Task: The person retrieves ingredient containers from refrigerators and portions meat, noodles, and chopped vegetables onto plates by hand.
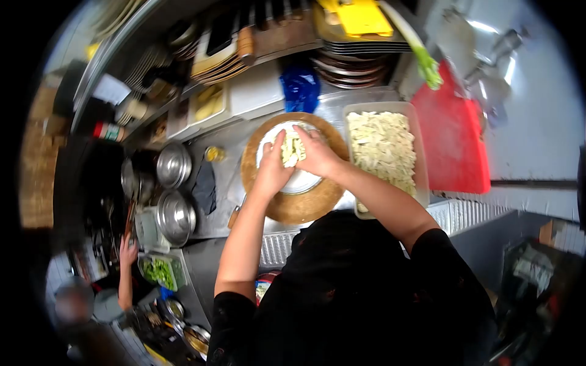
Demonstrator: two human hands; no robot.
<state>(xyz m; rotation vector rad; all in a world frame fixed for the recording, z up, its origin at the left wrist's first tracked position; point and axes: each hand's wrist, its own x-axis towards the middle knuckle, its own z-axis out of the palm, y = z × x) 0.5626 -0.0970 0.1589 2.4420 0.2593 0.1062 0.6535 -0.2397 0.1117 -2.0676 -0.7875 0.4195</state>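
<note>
My left hand and my right hand curve around a heap of pale, yellow-green chopped vegetable pieces, holding it between them. Beneath is a white plate, which sits on a round wooden chopping board. My hands hide part of the plate, and whether the heap rests on it I cannot tell. Just right of the board stands a rectangular plastic tub filled with similar pale cut pieces. A knife handle shows at the board's lower left edge.
Steel bowls and a dark cloth lie to the left. A blue plastic bag is behind the board. Stacked plates fill the shelf above. A red board leans at right. Lower left, another person's hand is near a greens container.
</note>
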